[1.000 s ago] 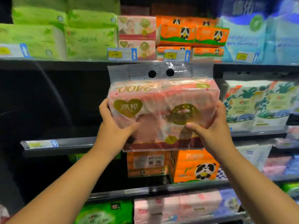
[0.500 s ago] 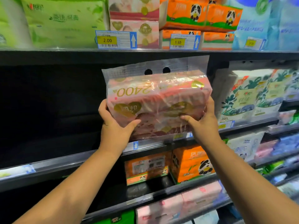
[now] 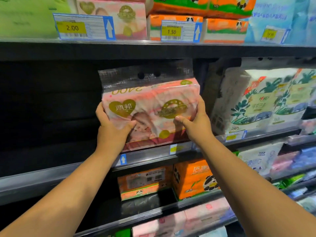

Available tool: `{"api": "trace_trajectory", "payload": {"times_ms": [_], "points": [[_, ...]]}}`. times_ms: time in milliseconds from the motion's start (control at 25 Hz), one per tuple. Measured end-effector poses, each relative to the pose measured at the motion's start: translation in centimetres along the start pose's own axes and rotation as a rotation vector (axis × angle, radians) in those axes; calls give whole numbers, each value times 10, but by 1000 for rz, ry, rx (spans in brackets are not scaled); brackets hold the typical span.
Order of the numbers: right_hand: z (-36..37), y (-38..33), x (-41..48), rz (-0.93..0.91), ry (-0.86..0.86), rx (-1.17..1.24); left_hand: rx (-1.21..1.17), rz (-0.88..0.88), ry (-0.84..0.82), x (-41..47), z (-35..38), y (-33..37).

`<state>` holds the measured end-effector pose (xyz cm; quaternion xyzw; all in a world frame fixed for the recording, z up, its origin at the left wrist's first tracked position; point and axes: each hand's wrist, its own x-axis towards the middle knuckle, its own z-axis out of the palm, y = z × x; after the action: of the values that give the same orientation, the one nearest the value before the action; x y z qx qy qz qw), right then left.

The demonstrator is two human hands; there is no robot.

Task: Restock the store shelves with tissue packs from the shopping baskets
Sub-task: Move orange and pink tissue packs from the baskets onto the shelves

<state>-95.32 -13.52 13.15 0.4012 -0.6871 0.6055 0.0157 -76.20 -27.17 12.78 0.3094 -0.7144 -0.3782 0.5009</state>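
1. Here, at the far left, green packs (image 3: 25, 16) lie on the top shelf (image 3: 153, 50). They are blurred and I cannot read the print.
2. Under them, the grey front rail of the middle shelf (image 3: 51, 175) runs from the lower left up to the right.
3. A price tag with "2.00" (image 3: 83, 27) and a blue arrow stands on the edge of the top shelf.
4. The left hand (image 3: 111, 129) grips the lower left side of the pink tissue pack (image 3: 153, 106). The thumb lies on the front face and the fingers curl around the left edge.
5. A smaller pink pack (image 3: 119, 14) sits on the top shelf, just right of the first tag.
6. The pink tissue pack is upright between both hands, in the opening of the middle shelf. Its bottom edge is at the front rail, but I cannot tell if it rests on the shelf. Its clear flap with two holes points up, near the underside of the top shelf.
7. A second price tag with "1.50" (image 3: 181, 31) stands above the pack.
8. On the shelf below (image 3: 140, 205) stand orange panda packs (image 3: 193, 178).
9. The right hand (image 3: 196, 127) grips the lower right side of the pack, with the thumb on the front and the fingers wrapped around the right edge.
10. More orange packs (image 3: 222, 29) are stacked on the top shelf.
11. White packs with green leaf print (image 3: 259, 100) stand on the middle shelf, just beside the right hand.
12. Blue packs (image 3: 277, 17) fill the right end of the top shelf.
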Motion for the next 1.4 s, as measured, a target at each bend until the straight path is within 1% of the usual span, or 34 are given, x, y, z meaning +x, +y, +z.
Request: {"api": "trace_trajectory", "payload": {"times_ms": [80, 200, 280, 360, 440, 560, 680, 800, 840, 920, 1000, 1080, 1160, 1200, 1280, 1360, 1400], "points": [[-2, 15, 7, 49, -32, 52, 52, 15, -16, 3, 13, 3], [-9, 33, 18, 38, -91, 87, 105, -49, -33, 2, 22, -2], [-13, 38, 21, 25, -189, 1, 223, -97, -74, -1, 17, -5], [-13, 44, 23, 28, -269, -181, 307, -125, -102, 1, 13, -5], [-10, 50, 28, 42, -262, -258, 359, -139, -95, 6, 16, -4], [-3, 53, 44, 84, -228, -276, 405, -166, -75, 18, 27, -8], [4, 61, 65, 112, -225, -363, 437, -234, -62, 43, 40, -17], [7, 67, 90, 222, -215, -389, 592, -276, -128, 67, 54, -23], [10, 71, 98, 242, -219, -440, 602, -257, -143, 75, 58, -29], [20, 78, 110, 257, -265, -614, 479, -202, -151, 91, 65, -36], [28, 85, 118, 237, -262, -706, 432, -170, -135, 107, 73, -39], [30, 88, 125, 177, -233, -792, 462, -181, -131, 118, 82, -45], [31, 79, 125, 46, -272, -1024, 454, -172, -123, 127, 89, -53], [33, 73, 122, -59, -298, -1115, 421, -162, -123, 130, 92, -56], [41, 68, 114, -221, -359, -1092, 357, -160, -141, 134, 96, -59], [49, 69, 112, -260, -461, -1068, 335, -148, -161, 139, 100, -63], [51, 72, 116, -246, -498, -1078, 344, -129, -162, 142, 103, -66]]}}
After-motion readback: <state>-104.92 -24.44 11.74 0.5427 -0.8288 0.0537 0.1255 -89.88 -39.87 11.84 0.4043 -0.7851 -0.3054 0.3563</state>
